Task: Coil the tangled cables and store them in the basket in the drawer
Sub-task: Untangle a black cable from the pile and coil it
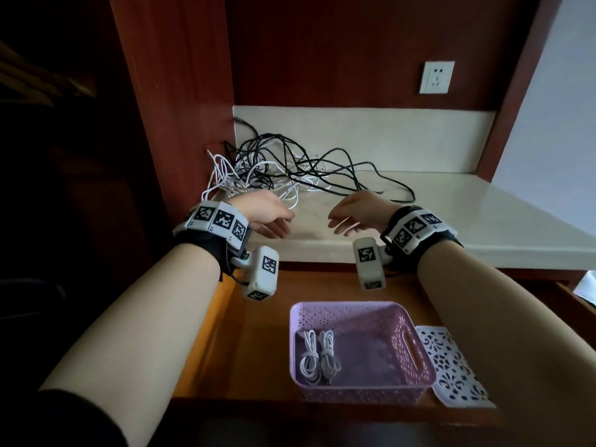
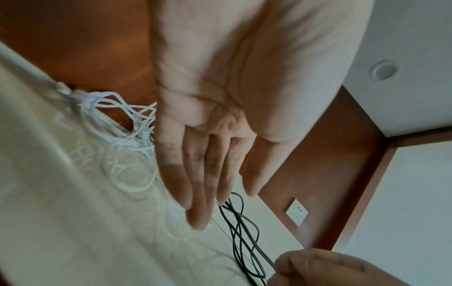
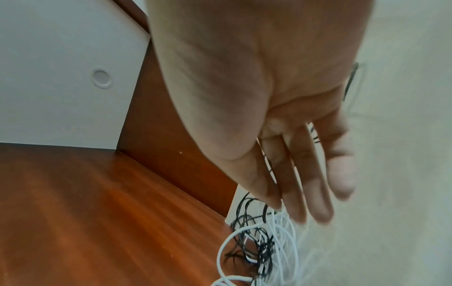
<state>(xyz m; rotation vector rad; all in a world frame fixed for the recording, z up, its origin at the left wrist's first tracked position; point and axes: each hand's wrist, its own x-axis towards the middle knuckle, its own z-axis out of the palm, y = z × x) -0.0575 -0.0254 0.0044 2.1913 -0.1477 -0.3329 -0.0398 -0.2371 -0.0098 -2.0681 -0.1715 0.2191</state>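
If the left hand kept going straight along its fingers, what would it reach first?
Probably the black cable: the left hand is open, its fingertips pointing over the counter at those strands. Depth is unclear; the white cables lie off to the side.

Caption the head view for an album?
Two open hands reach toward tangled cables; basket waits below.
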